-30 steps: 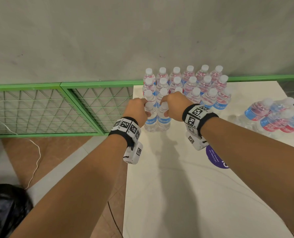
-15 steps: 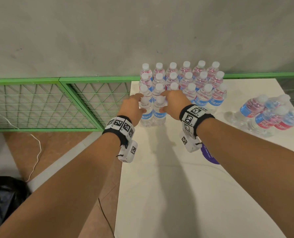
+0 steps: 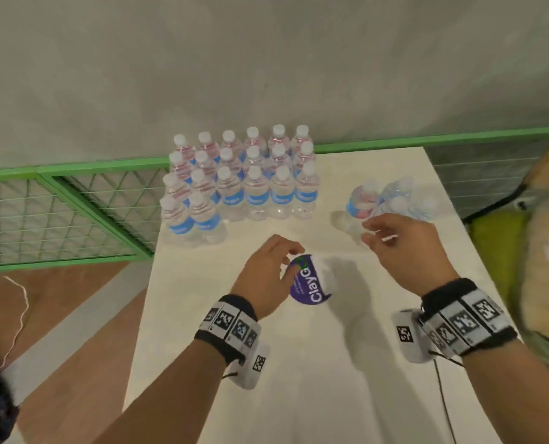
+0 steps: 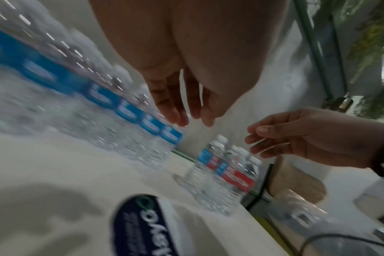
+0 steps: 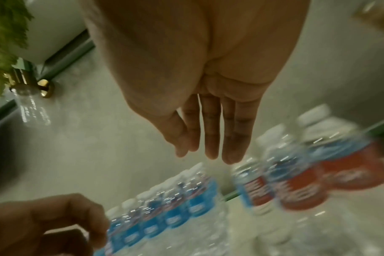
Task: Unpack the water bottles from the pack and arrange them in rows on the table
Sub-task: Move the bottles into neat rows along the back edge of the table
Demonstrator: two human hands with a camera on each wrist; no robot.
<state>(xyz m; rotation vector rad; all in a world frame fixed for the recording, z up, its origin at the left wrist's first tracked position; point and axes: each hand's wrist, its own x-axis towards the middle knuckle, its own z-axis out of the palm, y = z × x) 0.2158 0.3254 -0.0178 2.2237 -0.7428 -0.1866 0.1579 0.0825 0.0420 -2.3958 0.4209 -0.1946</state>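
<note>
Hovering empty, fingers loose: left hand [image 3: 268, 274] over purple sticker [image 3: 310, 282], right hand [image 3: 404, 241] near remaining bottles [image 3: 391, 200].

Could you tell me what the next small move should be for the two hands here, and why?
Probably the right hand should reach on and take a bottle from the small cluster of clear plastic water bottles near the white table's right edge. Both hands are empty, the left hand hovers over the purple sticker, and the fourth row holds only two bottles.
</note>
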